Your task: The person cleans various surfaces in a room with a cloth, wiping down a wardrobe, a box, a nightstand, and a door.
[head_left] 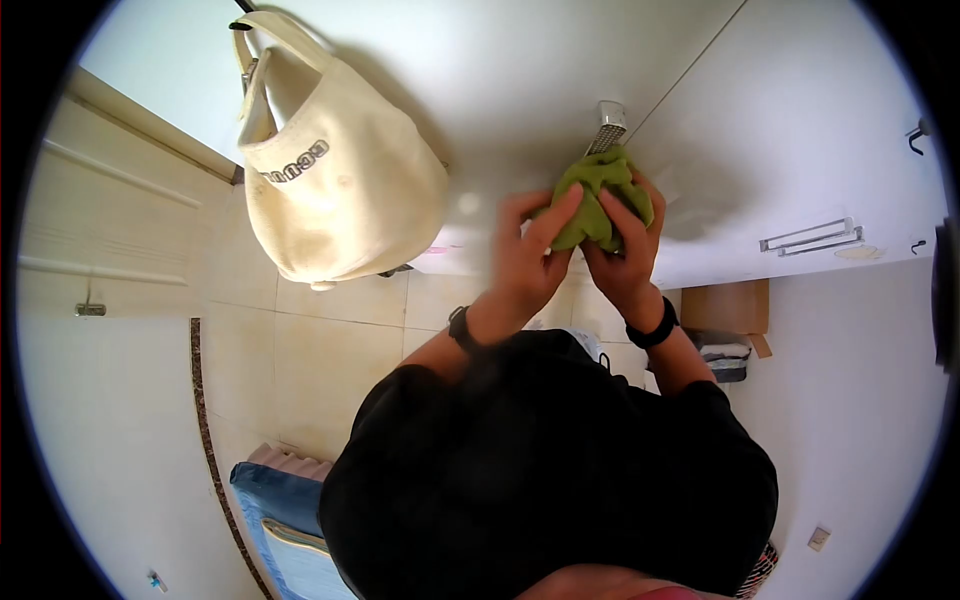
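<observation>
A crumpled green cloth is bunched between my two hands, close to the white door panel. My left hand grips its left side, the thumb laid over the front; some of these fingers are blurred. On the other side, my right hand is wrapped round the cloth with its thumb also on the front. Just above the cloth is a metal handle on the white panel, its lower part hidden by the cloth. Whether the cloth touches the handle, I cannot tell. Dark bands circle both wrists.
A cream tote bag with dark lettering hangs at the upper left. Metal handles and a dark hook are at the right. Below stand a cardboard box and folded fabric. A blue padded item lies lower left.
</observation>
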A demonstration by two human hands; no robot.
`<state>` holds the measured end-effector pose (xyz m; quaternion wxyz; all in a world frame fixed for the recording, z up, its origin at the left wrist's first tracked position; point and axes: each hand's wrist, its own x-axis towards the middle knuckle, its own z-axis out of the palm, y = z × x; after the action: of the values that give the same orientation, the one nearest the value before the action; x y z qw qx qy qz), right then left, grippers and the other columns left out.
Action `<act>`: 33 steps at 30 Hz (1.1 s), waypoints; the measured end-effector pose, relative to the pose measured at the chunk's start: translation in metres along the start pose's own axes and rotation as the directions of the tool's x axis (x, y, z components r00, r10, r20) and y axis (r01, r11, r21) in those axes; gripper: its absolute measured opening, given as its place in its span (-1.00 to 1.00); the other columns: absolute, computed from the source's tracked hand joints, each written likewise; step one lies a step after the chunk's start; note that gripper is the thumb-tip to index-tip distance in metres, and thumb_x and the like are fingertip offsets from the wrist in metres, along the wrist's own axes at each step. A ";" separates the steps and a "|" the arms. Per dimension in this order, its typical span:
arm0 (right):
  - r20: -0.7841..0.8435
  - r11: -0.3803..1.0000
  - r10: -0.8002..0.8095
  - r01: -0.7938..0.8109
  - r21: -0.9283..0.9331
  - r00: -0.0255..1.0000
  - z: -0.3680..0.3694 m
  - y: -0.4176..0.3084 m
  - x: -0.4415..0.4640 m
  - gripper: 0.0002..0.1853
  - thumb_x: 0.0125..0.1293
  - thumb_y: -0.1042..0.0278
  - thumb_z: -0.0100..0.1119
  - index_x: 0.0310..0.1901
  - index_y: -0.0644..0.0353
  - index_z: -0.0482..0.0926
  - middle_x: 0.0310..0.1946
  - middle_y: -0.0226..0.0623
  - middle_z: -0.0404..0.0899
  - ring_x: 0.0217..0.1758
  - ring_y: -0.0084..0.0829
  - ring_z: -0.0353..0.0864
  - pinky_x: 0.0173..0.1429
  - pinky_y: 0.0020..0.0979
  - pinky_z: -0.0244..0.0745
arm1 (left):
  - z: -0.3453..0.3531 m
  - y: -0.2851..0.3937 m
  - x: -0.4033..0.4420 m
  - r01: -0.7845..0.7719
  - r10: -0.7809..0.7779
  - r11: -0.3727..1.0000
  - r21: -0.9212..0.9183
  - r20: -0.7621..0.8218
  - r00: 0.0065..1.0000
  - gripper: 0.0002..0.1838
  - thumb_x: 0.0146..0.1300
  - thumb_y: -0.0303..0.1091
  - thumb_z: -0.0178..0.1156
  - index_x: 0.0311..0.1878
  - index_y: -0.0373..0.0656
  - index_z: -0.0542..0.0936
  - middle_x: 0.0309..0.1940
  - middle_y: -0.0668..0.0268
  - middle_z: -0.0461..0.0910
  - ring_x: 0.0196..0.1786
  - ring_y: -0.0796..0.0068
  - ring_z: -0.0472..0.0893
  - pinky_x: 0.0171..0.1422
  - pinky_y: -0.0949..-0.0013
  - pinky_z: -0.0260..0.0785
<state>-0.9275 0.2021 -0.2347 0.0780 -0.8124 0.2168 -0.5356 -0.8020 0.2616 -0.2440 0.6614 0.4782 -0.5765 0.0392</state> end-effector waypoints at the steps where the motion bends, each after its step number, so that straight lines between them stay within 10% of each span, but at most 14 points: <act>1: -0.012 1.000 0.012 -0.012 -0.004 1.000 0.001 -0.006 0.011 -0.39 -0.18 0.66 0.43 0.03 0.10 0.59 0.21 0.06 0.32 0.22 0.05 0.39 0.21 -0.16 0.42 | -0.001 0.003 0.009 -0.021 0.020 1.000 -0.015 -0.028 0.999 -0.33 -0.08 -0.69 0.31 0.20 -0.02 0.56 -0.06 0.15 0.49 -0.07 0.18 0.51 -0.09 0.33 0.45; 9: -0.032 0.991 -0.072 0.068 -0.114 0.997 -0.012 -0.012 0.048 -0.38 -0.13 0.62 0.44 0.09 0.27 0.55 0.14 0.08 0.41 0.18 0.03 0.39 0.25 -0.14 0.34 | 0.009 0.009 0.044 -0.107 0.103 0.993 -0.040 -0.090 0.991 -0.33 -0.09 -0.75 0.27 0.17 -0.02 0.57 -0.10 0.18 0.48 -0.12 0.21 0.51 -0.11 0.33 0.46; 26: -0.008 0.996 0.088 -0.088 -0.029 0.996 0.066 0.053 -0.108 -0.46 -0.19 0.63 0.46 -0.06 0.08 0.62 0.10 -0.06 0.36 0.14 -0.03 0.39 0.15 -0.18 0.41 | -0.006 -0.067 -0.066 0.240 -0.248 0.969 0.064 0.228 0.942 -0.49 0.00 -0.68 0.20 0.04 0.02 0.57 -0.19 0.25 0.47 -0.31 0.16 0.59 -0.33 0.23 0.46; 33: 0.356 0.951 0.299 -0.309 -0.030 0.886 0.119 0.054 -0.166 -0.40 -0.10 0.58 0.43 0.09 0.12 0.55 0.16 -0.02 0.26 0.23 0.03 0.26 0.29 -0.13 0.29 | -0.034 -0.122 -0.115 0.427 -0.510 0.848 0.313 0.265 0.818 -0.57 0.05 -0.62 0.15 0.03 -0.04 0.57 -0.12 0.15 0.55 -0.17 -0.02 0.58 -0.16 0.10 0.45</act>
<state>-0.8897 0.2140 -0.4421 0.2099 -0.8507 0.3160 -0.3638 -0.7422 0.2763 -0.4037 0.4788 0.6816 -0.5355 -0.1393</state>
